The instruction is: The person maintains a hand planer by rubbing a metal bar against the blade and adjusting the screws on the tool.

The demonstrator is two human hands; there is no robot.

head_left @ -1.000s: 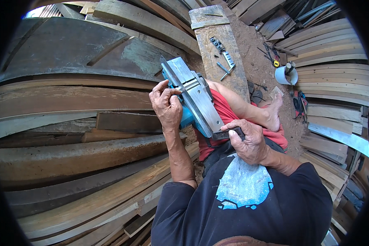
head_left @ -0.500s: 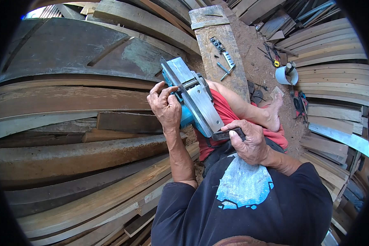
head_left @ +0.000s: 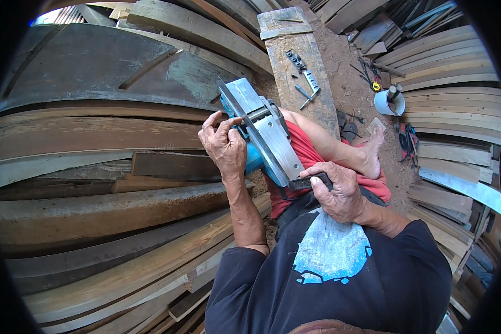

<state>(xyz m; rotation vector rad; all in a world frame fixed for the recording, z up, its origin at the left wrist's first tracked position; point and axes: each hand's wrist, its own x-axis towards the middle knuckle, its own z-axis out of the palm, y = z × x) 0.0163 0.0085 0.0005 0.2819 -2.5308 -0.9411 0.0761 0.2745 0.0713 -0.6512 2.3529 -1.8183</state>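
Observation:
An electric planer (head_left: 277,146) with a blue body lies upturned over my lap, its metal sole and cutter drum facing up. Along the sole's left edge stands the long thin metal blade of what looks like a try square (head_left: 313,182), with a dark stock at its near end. My right hand (head_left: 339,195) is closed around that stock, thumb on top. On the planer's left side, my left hand (head_left: 224,143) has its fingers bent against the body beside the cutter drum. What the fingertips press there is partly hidden.
Ahead lies a narrow wooden plank (head_left: 300,55) with a blue-handled tool (head_left: 304,93) and small metal parts. To the right are a white bucket (head_left: 389,102), a yellow tape measure (head_left: 376,86) and a red tool (head_left: 407,142). Stacked boards (head_left: 94,217) line both sides.
My left hand has shifted very slightly at the planer's side. The planer and the square stay almost where they were.

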